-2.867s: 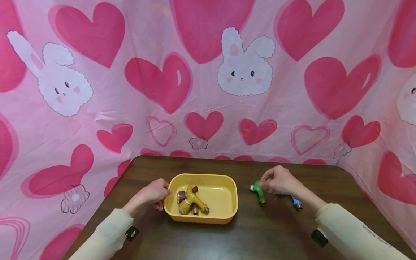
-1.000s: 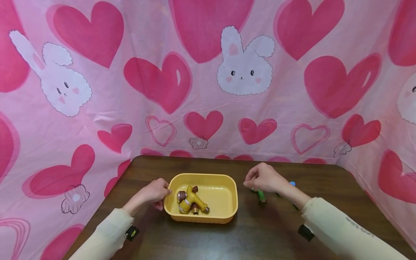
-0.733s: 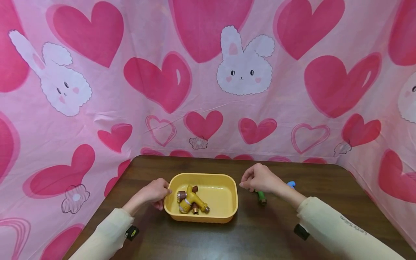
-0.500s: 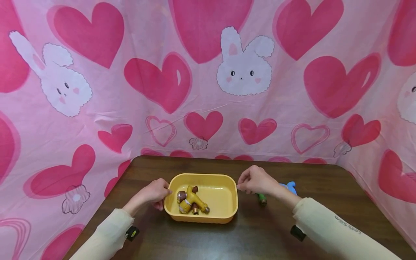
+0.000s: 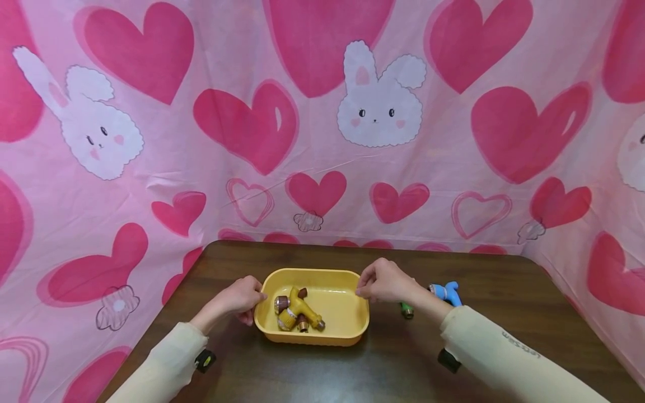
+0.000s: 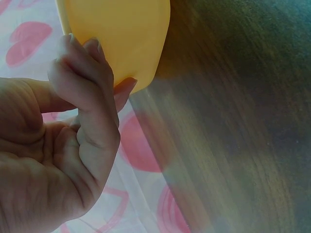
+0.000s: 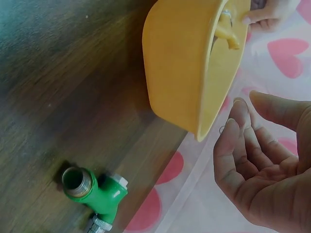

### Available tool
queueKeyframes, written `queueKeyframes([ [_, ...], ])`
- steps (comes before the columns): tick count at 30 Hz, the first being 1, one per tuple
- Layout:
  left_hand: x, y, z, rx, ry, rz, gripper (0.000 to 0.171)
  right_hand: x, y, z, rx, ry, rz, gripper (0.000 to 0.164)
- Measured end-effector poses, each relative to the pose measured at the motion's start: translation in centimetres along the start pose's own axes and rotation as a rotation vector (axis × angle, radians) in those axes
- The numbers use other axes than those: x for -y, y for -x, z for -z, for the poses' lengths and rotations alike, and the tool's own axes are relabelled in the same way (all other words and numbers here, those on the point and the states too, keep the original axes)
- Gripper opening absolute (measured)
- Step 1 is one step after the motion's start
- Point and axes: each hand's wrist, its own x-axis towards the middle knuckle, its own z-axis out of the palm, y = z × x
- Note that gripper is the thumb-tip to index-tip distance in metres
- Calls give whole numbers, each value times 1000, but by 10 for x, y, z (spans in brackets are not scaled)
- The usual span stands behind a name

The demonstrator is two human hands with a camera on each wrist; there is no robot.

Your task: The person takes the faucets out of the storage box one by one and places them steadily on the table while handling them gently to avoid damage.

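A yellow plastic tub [image 5: 322,340] stands on the table, with a yellow Y-shaped pipe fitting [image 5: 300,308] and a brown fitting [image 5: 303,323] lying crossed at its left end. My left hand [image 5: 242,298] pinches the tub's left rim, thumb over the edge and fingers outside; the left wrist view shows the fingers [image 6: 95,97] against the wall. At the right rim hovers my right hand [image 5: 387,281]. The right wrist view shows its thumb and loosely bent fingers [image 7: 226,150] apart, holding nothing. A green threaded pipe fitting [image 7: 99,191] lies nearby, mostly hidden behind this hand in the head view.
A blue pipe fitting [image 5: 445,292] lies on the dark wooden table [image 5: 393,369], right of the green one and partly behind the right forearm. Pink cloth with hearts and rabbits [image 5: 322,140] hangs behind the table and along both sides.
My right hand has moved left from the green fitting to the tub's right rim, leaving the fitting on the table. The blue fitting shows more now. My left hand stays on the rim.
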Motion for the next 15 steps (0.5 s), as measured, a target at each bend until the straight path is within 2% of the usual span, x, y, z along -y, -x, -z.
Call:
queueKeyframes([
  [15, 3, -2, -1, -5, -7, 16, 14, 9, -11, -10, 28, 0, -21, 10],
])
